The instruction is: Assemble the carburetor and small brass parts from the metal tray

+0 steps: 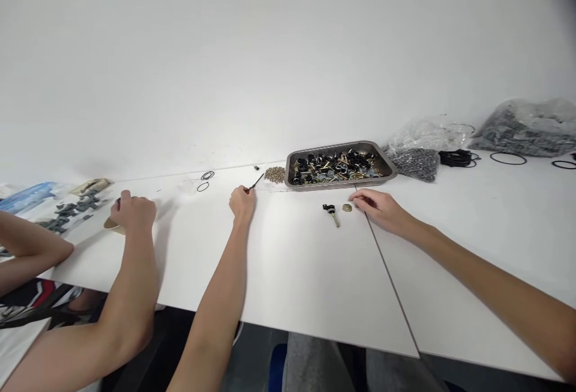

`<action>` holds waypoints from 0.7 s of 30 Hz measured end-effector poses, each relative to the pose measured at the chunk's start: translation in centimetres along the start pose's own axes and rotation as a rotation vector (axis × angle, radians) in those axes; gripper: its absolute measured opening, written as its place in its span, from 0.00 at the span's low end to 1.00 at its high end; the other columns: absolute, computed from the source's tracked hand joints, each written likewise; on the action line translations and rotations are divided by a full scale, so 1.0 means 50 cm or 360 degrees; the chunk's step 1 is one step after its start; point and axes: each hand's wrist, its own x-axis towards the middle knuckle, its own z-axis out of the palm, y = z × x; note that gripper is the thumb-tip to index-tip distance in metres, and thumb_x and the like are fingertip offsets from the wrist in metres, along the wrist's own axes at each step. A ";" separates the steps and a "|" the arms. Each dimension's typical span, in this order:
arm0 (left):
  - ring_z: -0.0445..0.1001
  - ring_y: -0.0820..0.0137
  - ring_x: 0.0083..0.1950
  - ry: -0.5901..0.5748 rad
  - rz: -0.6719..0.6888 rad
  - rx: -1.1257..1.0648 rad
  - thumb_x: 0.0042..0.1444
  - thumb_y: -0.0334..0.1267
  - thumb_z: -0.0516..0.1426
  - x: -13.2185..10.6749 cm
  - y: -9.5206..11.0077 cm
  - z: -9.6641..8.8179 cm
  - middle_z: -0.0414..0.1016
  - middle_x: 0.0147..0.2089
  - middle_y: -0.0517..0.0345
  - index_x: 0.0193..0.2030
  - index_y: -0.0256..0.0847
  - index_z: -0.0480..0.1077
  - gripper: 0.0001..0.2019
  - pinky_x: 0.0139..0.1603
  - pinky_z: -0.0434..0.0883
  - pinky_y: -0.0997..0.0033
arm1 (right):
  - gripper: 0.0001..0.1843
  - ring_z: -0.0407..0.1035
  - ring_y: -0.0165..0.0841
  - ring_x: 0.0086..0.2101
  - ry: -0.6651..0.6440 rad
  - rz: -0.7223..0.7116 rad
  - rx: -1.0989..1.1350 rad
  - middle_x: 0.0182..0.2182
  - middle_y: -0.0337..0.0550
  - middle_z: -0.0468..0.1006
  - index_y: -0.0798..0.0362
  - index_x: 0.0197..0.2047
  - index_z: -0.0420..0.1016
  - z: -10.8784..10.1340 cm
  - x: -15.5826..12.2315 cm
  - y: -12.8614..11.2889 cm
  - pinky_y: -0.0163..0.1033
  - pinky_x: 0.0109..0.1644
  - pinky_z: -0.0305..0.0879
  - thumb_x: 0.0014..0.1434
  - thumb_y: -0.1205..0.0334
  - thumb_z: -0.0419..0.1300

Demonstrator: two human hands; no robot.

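Note:
My left hand [243, 203] is closed around a thin black pointed tool [256, 182], its tip toward the pile of small brass-coloured screws or similar pieces [274, 174]. The tool's exact kind is too small to tell. My right hand [378, 206] rests on the table with fingers stretched out, just right of a round brass-coloured cap [347, 208]. Left of the cap lies a black part with a brass-coloured shaft [332, 214]. Behind them stands a metal tray [342, 185] of mixed black and metal parts.
To the right are plastic bags of grey pieces [416, 164] [526, 131], a coil of black rings [456, 158] and loose rings [508, 158]. A co-worker's hand [135, 209] is over a beige container [114, 225] at left, near grey parts [67, 209]. A seam [391, 278] crosses the table.

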 end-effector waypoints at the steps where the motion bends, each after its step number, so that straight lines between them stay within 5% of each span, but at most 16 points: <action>1: 0.74 0.54 0.46 -0.0010 0.0003 0.0014 0.56 0.45 0.54 0.000 0.001 0.001 0.77 0.43 0.48 0.35 0.42 0.70 0.10 0.46 0.67 0.59 | 0.17 0.67 0.34 0.31 -0.0001 0.0000 -0.0003 0.34 0.43 0.77 0.51 0.41 0.75 0.000 0.000 -0.001 0.38 0.34 0.59 0.64 0.50 0.51; 21: 0.73 0.55 0.48 -0.0050 -0.0042 -0.0018 0.59 0.48 0.52 0.003 0.000 -0.001 0.77 0.45 0.50 0.38 0.44 0.69 0.11 0.46 0.66 0.59 | 0.16 0.65 0.33 0.30 0.0020 -0.0026 0.0019 0.32 0.42 0.76 0.52 0.40 0.75 0.001 -0.001 -0.002 0.37 0.35 0.58 0.63 0.51 0.51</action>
